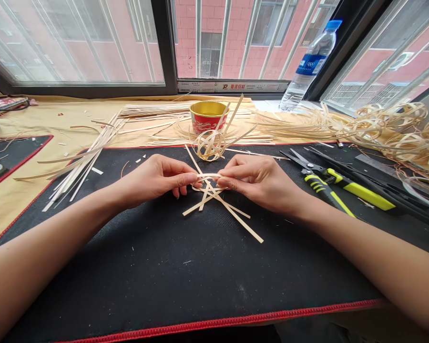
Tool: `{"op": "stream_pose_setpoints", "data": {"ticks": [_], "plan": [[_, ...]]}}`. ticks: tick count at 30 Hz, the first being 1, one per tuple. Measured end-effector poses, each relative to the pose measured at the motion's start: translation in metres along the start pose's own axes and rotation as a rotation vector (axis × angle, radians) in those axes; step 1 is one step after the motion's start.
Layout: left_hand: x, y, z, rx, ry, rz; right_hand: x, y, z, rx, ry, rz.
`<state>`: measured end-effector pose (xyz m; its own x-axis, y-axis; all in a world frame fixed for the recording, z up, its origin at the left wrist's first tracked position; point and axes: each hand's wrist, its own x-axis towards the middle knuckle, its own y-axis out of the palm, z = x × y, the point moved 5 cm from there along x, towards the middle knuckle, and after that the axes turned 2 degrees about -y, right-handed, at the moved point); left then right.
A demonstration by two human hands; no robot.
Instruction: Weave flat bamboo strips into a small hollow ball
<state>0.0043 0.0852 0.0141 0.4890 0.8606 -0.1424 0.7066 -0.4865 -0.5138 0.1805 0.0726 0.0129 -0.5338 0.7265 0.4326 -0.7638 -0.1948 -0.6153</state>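
Several pale bamboo strips cross one another in a small woven piece point(210, 191) at the middle of the black mat. Their loose ends fan out toward me and away. My left hand point(159, 177) pinches the left side of the piece between thumb and fingers. From the other side, my right hand point(254, 179) pinches it the same way. A curved strip spans the short gap between both sets of fingertips. Just beyond my hands rests a woven bamboo ball point(210, 145) with long ends sticking up. My fingers partly hide the piece's edges.
Behind the ball stands a red and gold paper cup point(208, 116). Cut strips point(82, 164) lie at left. Yellow-black shears point(316, 178) and a utility knife point(359, 188) lie at right, near coiled strips point(389, 126). A water bottle point(309, 66) leans by the window. The black mat point(186, 281) has red edging.
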Motion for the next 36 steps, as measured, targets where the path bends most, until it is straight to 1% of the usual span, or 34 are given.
{"op": "stream_pose_setpoints", "data": {"ticks": [3, 7, 10, 12, 18, 25, 36], "plan": [[-0.0009, 0.0008, -0.002, 0.027, 0.008, 0.004, 0.0002, -0.0004, 0.0001, -0.001, -0.007, -0.009], [-0.0034, -0.0005, -0.0008, 0.089, 0.01, 0.054, 0.0007, -0.0005, 0.0016, -0.014, -0.01, -0.008], [-0.0048, -0.0007, 0.0016, 0.15, 0.035, 0.104, 0.0007, -0.0006, 0.0028, -0.016, -0.021, -0.007], [-0.0052, 0.0, 0.0018, 0.18, 0.051, 0.118, 0.0005, -0.0006, 0.0027, -0.02, -0.022, -0.007], [-0.0048, 0.0034, -0.0019, 0.18, 0.051, 0.105, 0.0, -0.0003, 0.0015, -0.047, -0.016, -0.012], [-0.0059, 0.0034, 0.0005, 0.166, 0.07, 0.092, 0.0003, -0.0008, 0.004, -0.049, -0.037, -0.005], [-0.0052, 0.0046, -0.0009, 0.171, 0.056, 0.059, 0.0002, -0.0005, 0.0046, -0.076, -0.041, 0.001]]}}
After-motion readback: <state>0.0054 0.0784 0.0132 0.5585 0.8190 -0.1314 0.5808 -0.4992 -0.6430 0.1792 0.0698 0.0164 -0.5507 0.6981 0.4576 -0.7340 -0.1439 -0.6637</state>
